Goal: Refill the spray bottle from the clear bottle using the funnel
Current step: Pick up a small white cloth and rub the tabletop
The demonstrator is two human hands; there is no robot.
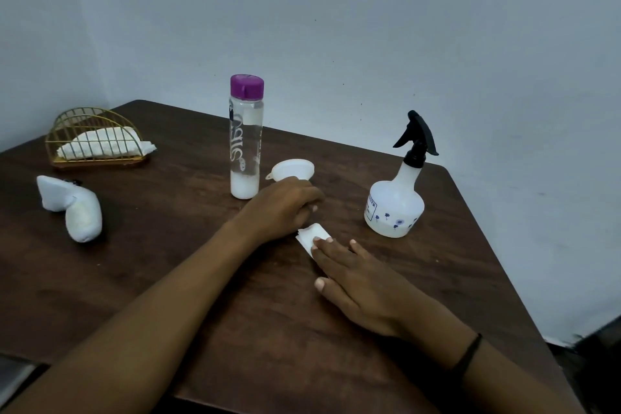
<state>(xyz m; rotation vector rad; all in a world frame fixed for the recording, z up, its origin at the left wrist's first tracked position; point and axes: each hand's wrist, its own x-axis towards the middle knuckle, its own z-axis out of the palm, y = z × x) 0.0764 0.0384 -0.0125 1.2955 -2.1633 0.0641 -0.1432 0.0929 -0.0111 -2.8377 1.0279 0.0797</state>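
Dark table, funnel just behind left hand

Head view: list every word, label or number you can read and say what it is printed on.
Clear bottle: large white lettering runs up its side, seen sideways and partly cut off, not surely readable.
Spray bottle: a boxed label ending in "...VER"; the smaller print under it is too blurred to read.
No other text shows.
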